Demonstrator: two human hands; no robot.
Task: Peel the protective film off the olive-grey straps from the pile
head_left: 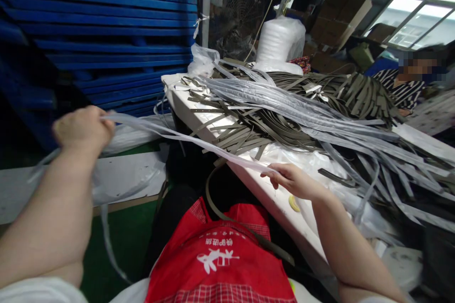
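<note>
A long clear plastic sleeve [199, 143] stretches between my two hands, above my lap and the table edge. My left hand [84, 128] is closed round its left end, well out to the left. At the other end my right hand [289, 179] pinches the sleeve near the front edge of the white table [256, 182]. A dark olive strap [270, 245] lies across my red apron [220, 265]. On the table, many dark straps [280, 128] lie in a heap, with clear plastic sleeves [305, 109] spread over them.
Blue pallets [135, 33] are stacked at the back left. A white wrapped roll [279, 40] stands at the table's far side. A yellow tape ring [294, 203] lies by my right hand. A person in a striped top [386, 80] is at the far right.
</note>
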